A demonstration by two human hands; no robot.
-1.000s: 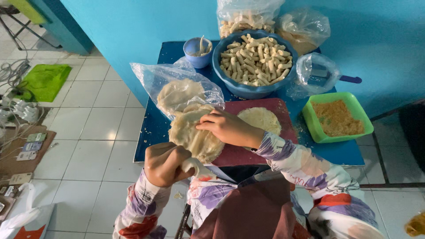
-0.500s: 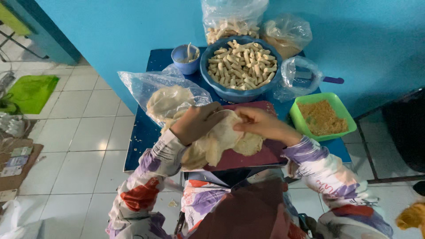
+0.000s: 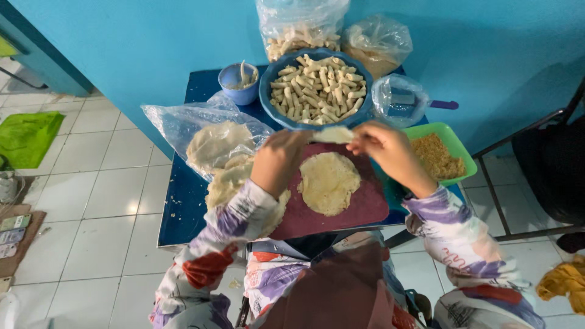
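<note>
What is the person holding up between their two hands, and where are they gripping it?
A small pale piece of dough or wrapper, pinched at its two ends: left hand on the left end, right hand on the right, above the dark red board.

You've got four plastic bags on that blue desk [image 3: 183,207] and no signs or screens. A clear bag [image 3: 183,125] lies flat at the left with pale round wrappers inside, some spilling toward your left sleeve. A tall clear bag [image 3: 301,27] of pale rolled pieces stands against the wall at the back. Just right of it sits a bag of brownish crumbs [image 3: 378,42]. A small clear, crumpled bag [image 3: 399,100] lies near the green tray [image 3: 454,137], over something with a purple handle [image 3: 443,105].
</note>
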